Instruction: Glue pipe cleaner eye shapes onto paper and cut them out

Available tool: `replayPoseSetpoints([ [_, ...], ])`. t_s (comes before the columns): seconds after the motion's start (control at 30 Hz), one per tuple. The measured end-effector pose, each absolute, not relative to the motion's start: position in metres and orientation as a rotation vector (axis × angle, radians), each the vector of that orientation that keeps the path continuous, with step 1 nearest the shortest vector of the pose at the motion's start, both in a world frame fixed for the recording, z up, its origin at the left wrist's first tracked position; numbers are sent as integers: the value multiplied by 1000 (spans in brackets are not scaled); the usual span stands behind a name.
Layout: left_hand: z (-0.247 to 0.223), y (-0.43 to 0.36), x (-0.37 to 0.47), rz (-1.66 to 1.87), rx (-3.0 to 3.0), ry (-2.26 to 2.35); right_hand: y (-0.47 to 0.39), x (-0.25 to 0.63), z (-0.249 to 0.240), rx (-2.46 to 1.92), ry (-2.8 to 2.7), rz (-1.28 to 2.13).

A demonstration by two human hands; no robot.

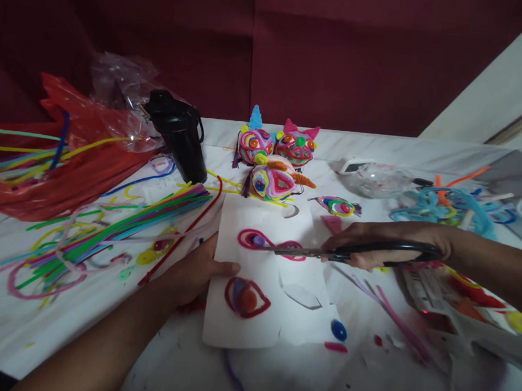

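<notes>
Left fingers (225, 269) pinch white card (244, 330); right fingers (363, 259) wrap black scissors (388, 246) above it. No writing is legible.

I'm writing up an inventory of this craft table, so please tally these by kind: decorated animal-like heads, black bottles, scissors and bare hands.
Decorated heads: 3
Black bottle: 1
Scissors: 1
Bare hands: 2
Total: 7
</notes>
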State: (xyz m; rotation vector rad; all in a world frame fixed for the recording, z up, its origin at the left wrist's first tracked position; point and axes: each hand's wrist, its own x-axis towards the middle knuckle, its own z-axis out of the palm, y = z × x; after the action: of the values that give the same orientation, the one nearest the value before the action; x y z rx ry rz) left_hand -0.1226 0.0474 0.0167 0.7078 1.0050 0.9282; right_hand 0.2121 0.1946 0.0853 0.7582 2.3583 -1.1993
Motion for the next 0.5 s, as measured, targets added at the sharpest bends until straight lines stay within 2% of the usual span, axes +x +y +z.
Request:
replayPoseSetpoints([
  [0.5, 17, 48, -124, 920, 707, 981, 198, 209, 84, 714, 2387, -1281],
])
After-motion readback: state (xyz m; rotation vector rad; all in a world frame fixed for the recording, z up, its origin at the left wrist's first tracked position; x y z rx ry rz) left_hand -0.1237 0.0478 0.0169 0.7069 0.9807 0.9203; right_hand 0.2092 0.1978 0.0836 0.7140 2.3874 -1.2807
